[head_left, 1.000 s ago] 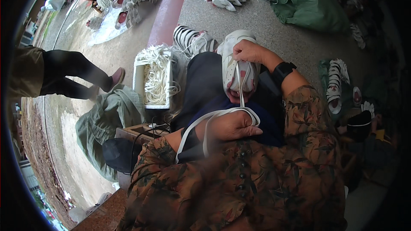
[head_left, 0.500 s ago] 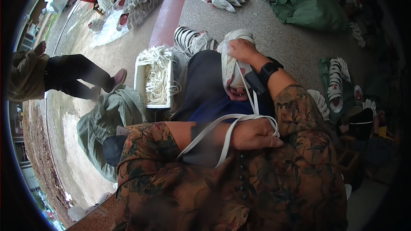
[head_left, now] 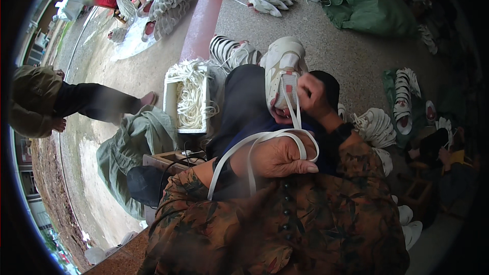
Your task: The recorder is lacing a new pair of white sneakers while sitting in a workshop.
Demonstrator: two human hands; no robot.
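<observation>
The left hand [head_left: 277,155] lies nearest, low over the lap, fingers curled around loops of flat white lace [head_left: 257,142] that trail back toward the chest. From that hand the lace runs up and away to the white shoe [head_left: 282,74], which rests on the knee with its toe pointing away. The right hand [head_left: 313,97] is nearer the shoe, touching its tongue, fingers pinched on the lace. Beyond, to the left, a tray of laces [head_left: 189,99] sits on the ground.

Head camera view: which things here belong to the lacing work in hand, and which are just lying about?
In hand:
white shoe
white lace
left hand
right hand
tray of white laces

Lying about:
green bag
striped shoes
shoe pile
</observation>
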